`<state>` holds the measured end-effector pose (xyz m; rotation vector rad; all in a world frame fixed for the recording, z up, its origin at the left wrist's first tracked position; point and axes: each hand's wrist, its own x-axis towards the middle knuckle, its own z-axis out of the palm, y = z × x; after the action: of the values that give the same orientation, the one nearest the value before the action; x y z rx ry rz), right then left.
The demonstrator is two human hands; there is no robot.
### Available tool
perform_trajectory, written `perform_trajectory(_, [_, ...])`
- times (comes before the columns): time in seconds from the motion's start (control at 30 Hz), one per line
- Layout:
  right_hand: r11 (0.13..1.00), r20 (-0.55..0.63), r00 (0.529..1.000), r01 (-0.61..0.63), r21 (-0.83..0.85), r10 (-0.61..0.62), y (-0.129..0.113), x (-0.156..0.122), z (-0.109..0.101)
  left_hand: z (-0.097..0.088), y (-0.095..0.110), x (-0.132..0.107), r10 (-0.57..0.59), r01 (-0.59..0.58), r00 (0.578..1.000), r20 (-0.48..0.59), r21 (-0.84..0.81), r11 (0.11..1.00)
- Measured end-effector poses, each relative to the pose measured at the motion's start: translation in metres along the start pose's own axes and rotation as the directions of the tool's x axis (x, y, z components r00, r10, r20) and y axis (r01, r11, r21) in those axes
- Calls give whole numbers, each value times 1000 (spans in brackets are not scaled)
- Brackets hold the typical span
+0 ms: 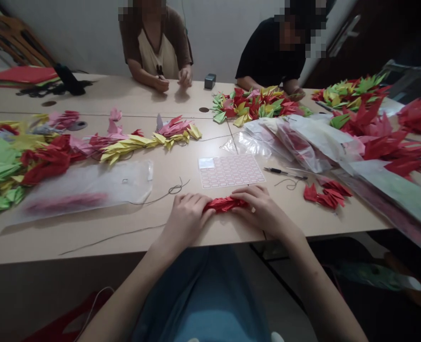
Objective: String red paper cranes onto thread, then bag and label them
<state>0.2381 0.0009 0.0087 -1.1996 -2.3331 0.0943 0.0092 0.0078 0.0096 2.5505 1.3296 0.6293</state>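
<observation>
Close to the table's front edge lies a bundle of red folded paper pieces (pixel 225 204), packed in a row. My left hand (pixel 188 214) has its fingers closed round the left end of it. At the other end my right hand (pixel 263 209) grips the bundle too, fingers bent over the top. A dark thread (pixel 116 234) runs left from beside my left hand across the table. Just beyond the bundle is a sheet of red-bordered labels (pixel 232 172). Some loose red paper pieces (pixel 328 194) lie to the right of my right hand.
Strings of coloured folded paper (pixel 149 138) spread over the left side, near a translucent bag (pixel 89 187). More paper (pixel 260 103) and plastic bags (pixel 303 137) cover the right. A pen (pixel 285 172) lies near the labels. Two people sit opposite, by a small dark box (pixel 210 81).
</observation>
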Motion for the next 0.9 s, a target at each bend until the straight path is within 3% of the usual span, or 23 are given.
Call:
perform_trajectory(0.23, [992, -34, 996, -84, 99, 88, -11, -9, 11, 1, -5, -1, 78, -71, 996, 49, -139, 988])
perform_trajectory(0.4, [984, -91, 982, -155, 87, 162, -17, -11, 16, 0, -5, 2, 102, -94, 994, 50, -153, 984])
perform_trajectory(0.7, [979, 13, 987, -159, 127, 159, -19, -12, 13, 4, -2, 9, 117, -112, 989, 89, -61, 992])
perform_trajectory(0.9, [968, 43, 987, -161, 193, 156, -16, -13, 11, 4, -9, 11, 141, -130, 986, 88, -119, 984])
